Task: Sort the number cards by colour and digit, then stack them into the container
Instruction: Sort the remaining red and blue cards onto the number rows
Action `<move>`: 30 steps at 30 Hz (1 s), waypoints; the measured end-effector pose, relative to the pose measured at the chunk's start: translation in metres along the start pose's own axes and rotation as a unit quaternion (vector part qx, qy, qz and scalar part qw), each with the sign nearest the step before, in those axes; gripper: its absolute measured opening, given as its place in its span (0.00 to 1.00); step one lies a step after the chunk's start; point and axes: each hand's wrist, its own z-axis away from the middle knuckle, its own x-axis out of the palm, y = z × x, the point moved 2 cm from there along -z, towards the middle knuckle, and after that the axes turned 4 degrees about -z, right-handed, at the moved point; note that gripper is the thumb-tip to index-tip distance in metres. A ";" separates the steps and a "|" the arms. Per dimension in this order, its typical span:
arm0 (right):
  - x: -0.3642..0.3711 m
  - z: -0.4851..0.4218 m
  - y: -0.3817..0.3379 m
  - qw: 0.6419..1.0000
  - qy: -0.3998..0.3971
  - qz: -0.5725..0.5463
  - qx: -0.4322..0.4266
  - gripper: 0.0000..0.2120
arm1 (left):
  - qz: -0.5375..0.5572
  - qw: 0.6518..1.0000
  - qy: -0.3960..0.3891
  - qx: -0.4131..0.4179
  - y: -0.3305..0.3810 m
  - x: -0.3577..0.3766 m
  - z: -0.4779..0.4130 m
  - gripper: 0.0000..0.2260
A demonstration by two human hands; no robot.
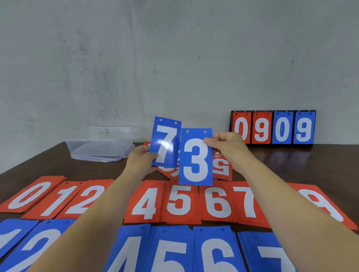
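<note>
My left hand (139, 160) pinches a blue 7 card (165, 142) by its lower left edge and holds it upright above the table. My right hand (229, 147) pinches a blue 3 card (195, 157) at its upper right edge, just right of the 7. Behind both cards lies a small loose pile of red cards (221, 167). A row of red card stacks (178, 203) runs from 0 to 8 across the table, and a row of blue card stacks (215, 254) lies nearer to me. The clear plastic container (99, 147) stands at the back left.
A black flip scoreboard (273, 128) showing 0 9 0 9 leans against the grey wall at the back right. The dark wooden table (297, 164) has bare surface between the scoreboard and the red row. A clear lid lies under the container.
</note>
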 end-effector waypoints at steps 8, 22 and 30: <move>0.041 0.018 -0.014 1.000 -0.017 -0.024 -0.010 0.10 | 0.039 0.997 -0.062 -0.007 0.005 -0.010 0.027 0.02; 0.087 0.083 -0.015 0.996 0.082 -0.001 -0.039 0.11 | -0.061 0.986 -0.126 0.091 -0.001 -0.057 0.095 0.05; 0.117 0.124 -0.020 0.994 0.076 0.039 -0.062 0.07 | -0.043 0.988 -0.124 0.076 -0.007 -0.106 0.123 0.05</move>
